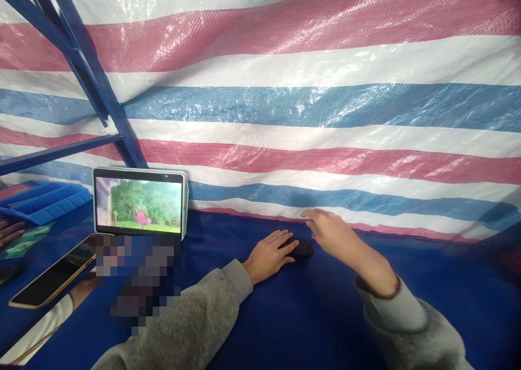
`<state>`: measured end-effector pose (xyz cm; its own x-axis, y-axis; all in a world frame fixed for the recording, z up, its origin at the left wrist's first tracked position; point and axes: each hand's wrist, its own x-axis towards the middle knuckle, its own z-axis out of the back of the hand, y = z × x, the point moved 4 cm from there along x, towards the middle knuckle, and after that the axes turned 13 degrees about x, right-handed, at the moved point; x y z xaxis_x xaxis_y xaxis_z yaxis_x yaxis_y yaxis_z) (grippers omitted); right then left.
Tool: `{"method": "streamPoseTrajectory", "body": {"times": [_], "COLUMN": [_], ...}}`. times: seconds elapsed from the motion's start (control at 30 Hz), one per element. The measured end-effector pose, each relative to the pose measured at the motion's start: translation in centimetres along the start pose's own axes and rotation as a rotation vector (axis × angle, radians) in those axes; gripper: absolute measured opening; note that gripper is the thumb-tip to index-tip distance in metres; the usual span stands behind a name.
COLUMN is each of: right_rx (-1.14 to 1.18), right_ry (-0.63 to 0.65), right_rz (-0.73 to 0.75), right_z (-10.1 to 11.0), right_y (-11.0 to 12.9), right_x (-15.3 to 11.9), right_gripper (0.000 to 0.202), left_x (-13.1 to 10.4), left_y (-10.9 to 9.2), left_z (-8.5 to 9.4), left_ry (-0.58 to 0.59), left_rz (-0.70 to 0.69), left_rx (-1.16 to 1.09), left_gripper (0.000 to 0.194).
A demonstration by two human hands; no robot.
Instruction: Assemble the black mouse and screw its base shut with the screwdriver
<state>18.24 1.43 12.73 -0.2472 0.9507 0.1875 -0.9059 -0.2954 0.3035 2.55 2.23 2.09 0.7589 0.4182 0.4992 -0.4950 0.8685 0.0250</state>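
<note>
A small black object [302, 249], flat and rounded, lies on the dark blue table [285, 316] near the striped sheet. My left hand [272, 255] rests palm down, its fingers spread and their tips on the left side of this object. Over the object's right side hangs my right hand [325, 229], bent at the wrist with its fingers curled. Something small and reddish shows beneath its fingers, too small to make out. Both my sleeves are grey.
A tablet [139, 204] showing a cartoon stands at the left. Before it is a phone [57, 272], with another person's forearm [83, 289] beneath. Blue trays [52, 202] sit at the far left. The striped sheet [305, 104] hangs behind the table, beside blue metal bars [89, 71].
</note>
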Motion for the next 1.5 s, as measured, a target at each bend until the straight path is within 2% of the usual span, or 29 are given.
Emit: {"method": "streamPoseTrajectory", "body": {"times": [0.1,0.2,0.4,0.57,0.67,0.8,0.9,1.03,1.13,1.27,1.43,1.5], "right_rx": [-0.005,-0.043,-0.080,-0.070,-0.028,-0.051,-0.081,-0.067,-0.060,-0.060,-0.006,0.006], "right_ry": [0.039,0.066,0.011,0.033,0.050,0.032,0.015,0.004,0.000,-0.005,0.025,0.015], "right_rz": [0.015,-0.035,-0.136,-0.087,-0.109,-0.174,-0.191,-0.114,-0.095,-0.163,-0.094,-0.111], "right_z": [0.3,0.7,1.2,1.2,1.2,1.3,1.3,1.2,1.2,1.5,1.7,1.8], "right_y": [0.5,0.8,0.6,1.0,1.3,1.3,1.0,0.6,0.3,-0.2,0.7,0.8], "right_x": [-0.2,-0.5,-0.5,-0.5,-0.6,-0.5,-0.4,-0.3,-0.4,-0.5,-0.6,-0.7], "right_gripper": [0.041,0.052,0.041,0.056,0.049,0.026,0.038,0.034,0.051,0.042,0.050,0.042], "left_x": [0.0,0.0,-0.1,-0.1,-0.1,0.0,0.0,0.0,0.1,0.1,0.0,0.0], "left_y": [0.0,0.0,0.0,-0.1,-0.1,-0.2,-0.2,-0.2,-0.2,-0.3,-0.2,-0.2], "left_z": [0.0,0.0,0.0,-0.1,-0.2,-0.1,0.0,0.1,0.1,0.2,0.2,0.1], "left_ry": [-0.017,-0.031,-0.005,0.018,0.020,0.021,0.015,0.002,0.005,0.011,0.011,0.009], "left_rz": [0.004,0.006,-0.014,-0.029,-0.035,-0.053,-0.041,-0.033,-0.024,-0.026,-0.018,-0.016], "left_rx": [-0.008,-0.006,0.004,0.000,-0.001,0.003,0.000,-0.012,-0.016,-0.013,-0.013,-0.013], "left_gripper": [0.041,0.041,0.041,0.044,0.043,0.042,0.042,0.041,0.042,0.042,0.042,0.042]}}
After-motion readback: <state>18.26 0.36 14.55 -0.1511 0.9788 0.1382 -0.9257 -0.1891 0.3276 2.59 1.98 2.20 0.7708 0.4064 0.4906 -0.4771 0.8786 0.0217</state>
